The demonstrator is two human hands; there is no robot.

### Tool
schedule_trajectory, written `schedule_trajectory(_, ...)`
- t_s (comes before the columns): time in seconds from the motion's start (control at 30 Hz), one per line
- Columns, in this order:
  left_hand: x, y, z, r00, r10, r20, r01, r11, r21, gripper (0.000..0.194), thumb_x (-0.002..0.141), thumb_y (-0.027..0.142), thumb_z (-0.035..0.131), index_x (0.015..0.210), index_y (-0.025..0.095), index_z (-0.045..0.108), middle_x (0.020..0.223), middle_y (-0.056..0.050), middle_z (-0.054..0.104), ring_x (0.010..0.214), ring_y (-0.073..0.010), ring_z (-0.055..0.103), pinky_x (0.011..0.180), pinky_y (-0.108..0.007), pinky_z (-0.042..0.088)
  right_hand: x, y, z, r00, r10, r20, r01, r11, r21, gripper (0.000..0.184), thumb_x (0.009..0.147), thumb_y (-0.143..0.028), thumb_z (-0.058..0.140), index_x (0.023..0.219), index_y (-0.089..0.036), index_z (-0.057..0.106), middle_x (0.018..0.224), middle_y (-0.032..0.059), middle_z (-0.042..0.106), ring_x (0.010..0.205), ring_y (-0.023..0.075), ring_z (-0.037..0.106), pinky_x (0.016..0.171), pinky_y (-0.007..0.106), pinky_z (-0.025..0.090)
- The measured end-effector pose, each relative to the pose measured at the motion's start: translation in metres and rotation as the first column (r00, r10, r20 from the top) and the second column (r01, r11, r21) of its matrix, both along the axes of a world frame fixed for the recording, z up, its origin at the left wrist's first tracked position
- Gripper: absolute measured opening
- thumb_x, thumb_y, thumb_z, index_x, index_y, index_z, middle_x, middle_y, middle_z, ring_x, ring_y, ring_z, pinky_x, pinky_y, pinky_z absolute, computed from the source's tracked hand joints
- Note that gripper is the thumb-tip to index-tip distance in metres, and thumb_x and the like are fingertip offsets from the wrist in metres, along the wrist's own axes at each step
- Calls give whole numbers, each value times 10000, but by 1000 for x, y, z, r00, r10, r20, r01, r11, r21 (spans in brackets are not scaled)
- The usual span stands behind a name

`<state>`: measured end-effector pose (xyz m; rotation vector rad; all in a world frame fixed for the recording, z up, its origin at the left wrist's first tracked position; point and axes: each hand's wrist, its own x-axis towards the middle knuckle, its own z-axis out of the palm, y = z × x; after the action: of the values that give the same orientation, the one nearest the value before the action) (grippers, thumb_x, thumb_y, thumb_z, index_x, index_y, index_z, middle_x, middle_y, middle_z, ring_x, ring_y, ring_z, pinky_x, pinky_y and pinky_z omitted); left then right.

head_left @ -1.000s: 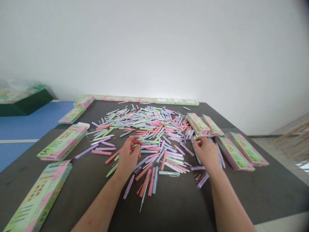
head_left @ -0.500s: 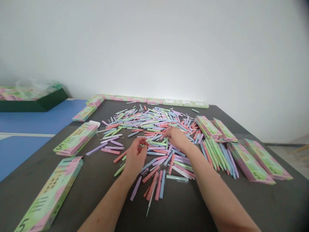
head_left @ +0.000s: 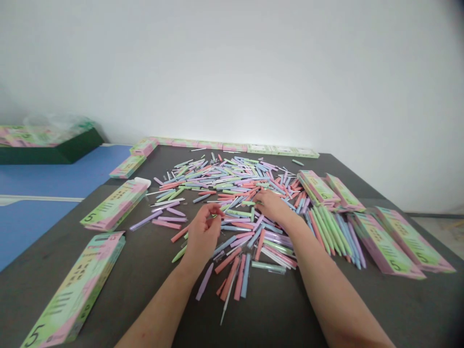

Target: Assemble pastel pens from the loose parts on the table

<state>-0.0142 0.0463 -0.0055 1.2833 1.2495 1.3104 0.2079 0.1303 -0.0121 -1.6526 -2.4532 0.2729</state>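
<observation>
Pastel pen parts [head_left: 232, 181] in pink, purple, blue and green lie in a loose pile across the dark table. My left hand [head_left: 203, 229] hovers at the left of the near pile, its fingers curled in with thumb and forefinger close together. What they hold, if anything, is hidden. My right hand [head_left: 270, 205] reaches into the middle of the pile, fingertips bent down among the parts beside a short green piece [head_left: 248, 203]. Its fingers look pinched, but their contents cannot be made out. A thin white refill [head_left: 226, 302] points toward me below the hands.
Printed pen boxes stand on the left [head_left: 116, 205] and right [head_left: 389, 246]. A row of boxes [head_left: 232, 147] lines the far edge. Green, pink, blue and purple pens [head_left: 331, 229] lie side by side on the right. A dark green tray [head_left: 72, 147] sits on the blue table.
The view has shifted slightly, so the boxes on the right sit further right. My right hand has moved a little within the pile; my left hand stays nearly in place.
</observation>
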Motion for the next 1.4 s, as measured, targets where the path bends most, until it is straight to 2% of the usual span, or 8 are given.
schedule_trajectory(0.2, 0, 3, -6, 999, -26, 29, 26, 1000, 6, 220, 827, 247, 557, 1036, 180, 547, 894, -3, 557, 446, -19, 433, 367, -151, 303, -2, -14, 30, 969, -47, -241, 29, 997, -76, 282, 948, -248, 370, 1076, -155, 604, 825, 31, 668, 670, 130, 596, 656, 238, 436)
schedule_trajectory(0.4, 4, -1, -2, 983, -138, 121, 135, 990, 40, 600, 810, 333, 630, 1350, 291, 371, 1041, -38, 560, 580, -76, 544, 369, -159, 390, -23, -40, 60, 822, 118, -556, -298, 923, -244, 277, 918, -290, 431, 1056, -154, 630, 755, -4, 615, 580, 100, 520, 586, 213, 411)
schedule_trajectory(0.53, 5, -2, 1, 987, -118, 114, 111, 992, 62, 408, 797, 295, 636, 1172, 207, 503, 745, 17, 577, 518, -91, 530, 399, -174, 412, -41, -54, 70, 857, 230, -461, -380, 887, -263, 245, 883, -195, 449, 1018, -160, 650, 768, 0, 629, 654, 115, 545, 598, 209, 393)
schedule_trajectory(0.73, 0, 2, 2, 999, -23, 34, 22, 1000, 14, 194, 792, 293, 634, 861, 187, 487, 527, 79, 529, 402, -71, 476, 395, -163, 372, -35, -48, 63, 908, 187, -376, -256, 956, -141, 358, 841, -109, 472, 1177, -157, 587, 937, 44, 692, 799, 143, 610, 685, 226, 425)
schedule_trajectory(0.83, -1, 2, 3, 999, -13, 38, 12, 999, 43, 177, 827, 294, 599, 860, 192, 458, 500, 87, 524, 396, -69, 472, 405, -161, 373, -8, -37, 63, 956, -4, -294, -16, 998, -66, 353, 859, -87, 431, 1146, -143, 630, 1090, 80, 691, 935, 166, 629, 811, 253, 445)
schedule_trajectory(0.97, 0, 1, 4, 998, 18, 52, -22, 997, 69, 167, 856, 308, 569, 888, 203, 443, 503, 92, 530, 391, -72, 473, 394, -163, 372, 25, -25, 65, 960, -278, -10, 278, 961, 5, 335, 849, -89, 439, 1029, -137, 717, 1056, 100, 721, 999, 219, 640, 904, 297, 437)
schedule_trajectory(1.13, -1, 1, 3, 993, 67, 92, -74, 994, 76, 184, 858, 337, 571, 889, 208, 443, 624, 68, 592, 392, -62, 485, 374, -167, 374, 32, -19, 51, 952, -244, 184, 261, 962, -77, 394, 796, -55, 462, 1072, -144, 729, 1096, 116, 718, 1023, 252, 652, 899, 309, 457)
schedule_trajectory(1.4, -3, 4, 0, 973, 123, 196, -135, 989, 52, 214, 833, 357, 601, 893, 217, 450, 638, 76, 596, 385, -56, 480, 364, -167, 380, 21, -11, 19, 973, -91, 213, 127, 979, -162, 436, 738, -53, 515, 1110, -169, 711, 1121, 121, 706, 1052, 257, 636, 873, 294, 453)
